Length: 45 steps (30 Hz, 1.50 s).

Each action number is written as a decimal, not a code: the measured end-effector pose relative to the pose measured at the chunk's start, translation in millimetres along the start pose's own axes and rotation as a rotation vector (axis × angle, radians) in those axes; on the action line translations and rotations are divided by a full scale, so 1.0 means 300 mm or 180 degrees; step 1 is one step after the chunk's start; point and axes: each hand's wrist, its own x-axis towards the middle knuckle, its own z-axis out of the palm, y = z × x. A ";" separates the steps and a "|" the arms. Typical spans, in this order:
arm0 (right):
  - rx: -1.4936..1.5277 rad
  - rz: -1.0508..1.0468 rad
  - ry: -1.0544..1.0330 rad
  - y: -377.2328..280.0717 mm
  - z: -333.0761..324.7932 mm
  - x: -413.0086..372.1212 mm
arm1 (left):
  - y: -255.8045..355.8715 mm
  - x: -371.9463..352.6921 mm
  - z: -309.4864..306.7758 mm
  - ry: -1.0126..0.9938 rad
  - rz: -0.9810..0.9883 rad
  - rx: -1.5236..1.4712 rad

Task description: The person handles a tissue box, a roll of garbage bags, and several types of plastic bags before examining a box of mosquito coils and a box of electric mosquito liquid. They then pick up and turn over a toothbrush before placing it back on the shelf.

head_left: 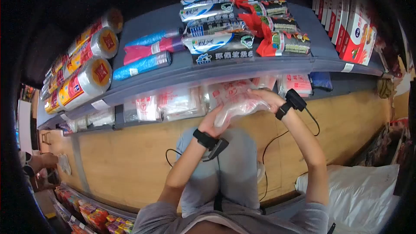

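Observation:
A clear plastic packet with red print is held between both hands at the front of the lower shelf. My left hand grips its near left end, the fingers partly hidden by the plastic. At the packet's right end, my right hand has its fingers closed on the edge. Behind and left of the packet lie similar clear bags with red print; others lie to the right. Both wrists wear black straps with small devices and cables.
On the upper shelf stand black rolls, blue rolls, large film rolls and red-white boxes. A white sack lies at lower right. Another person's leg shows at far left.

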 end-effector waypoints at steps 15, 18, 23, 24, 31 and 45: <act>-0.0135 -0.1079 0.0244 0.204 0.041 -0.156 | -0.043 -0.174 -0.004 0.0374 0.0521 0.1377; 0.0054 -0.1139 0.0293 0.233 0.106 -0.236 | -0.043 -0.243 0.015 0.0387 0.0847 0.1882; 0.0421 -0.1257 0.0269 0.280 0.230 -0.333 | -0.053 -0.336 0.022 0.0478 0.1196 0.2945; 0.0461 -0.1345 0.0386 0.299 0.242 -0.339 | -0.056 -0.341 0.011 0.0359 0.1255 0.2974; 0.0695 -0.1491 0.0811 0.323 0.289 -0.376 | -0.076 -0.356 -0.004 0.0448 0.1339 0.3100; 0.0460 -0.1522 0.0758 0.341 0.275 -0.381 | -0.074 -0.349 -0.019 0.0510 0.1186 0.2956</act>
